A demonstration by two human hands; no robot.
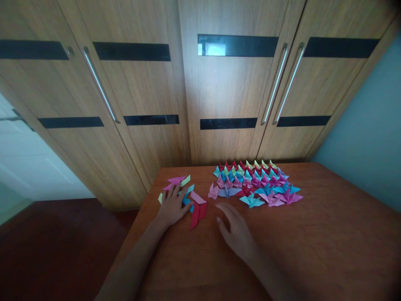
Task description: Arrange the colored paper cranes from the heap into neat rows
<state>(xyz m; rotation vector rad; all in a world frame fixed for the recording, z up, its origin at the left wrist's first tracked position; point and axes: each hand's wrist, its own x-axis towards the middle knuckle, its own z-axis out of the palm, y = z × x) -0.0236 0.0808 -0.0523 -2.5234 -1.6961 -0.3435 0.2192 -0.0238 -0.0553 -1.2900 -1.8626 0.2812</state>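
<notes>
Paper strips (198, 197), slanted, flat, around splayed left hand (172, 205); right hand (238, 234) released, loosely curved above wood (288, 251).

head-worn view | forward, down | above table (282, 246) | single camera

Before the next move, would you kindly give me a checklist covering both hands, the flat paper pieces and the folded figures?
1. Right hand empty: ok, nothing shows between its fingers.
2. Left hand clear of the flat paper pieces: not ok, it is spread over some of them.
3. Red pieces uncovered: ok, they lie in view between the hands.
4. Folded figures apart from the flat pieces: ok, a strip of bare table shows between the groups.
5. All flat pieces visible for counting: cannot tell, the left hand may hide some.
</notes>
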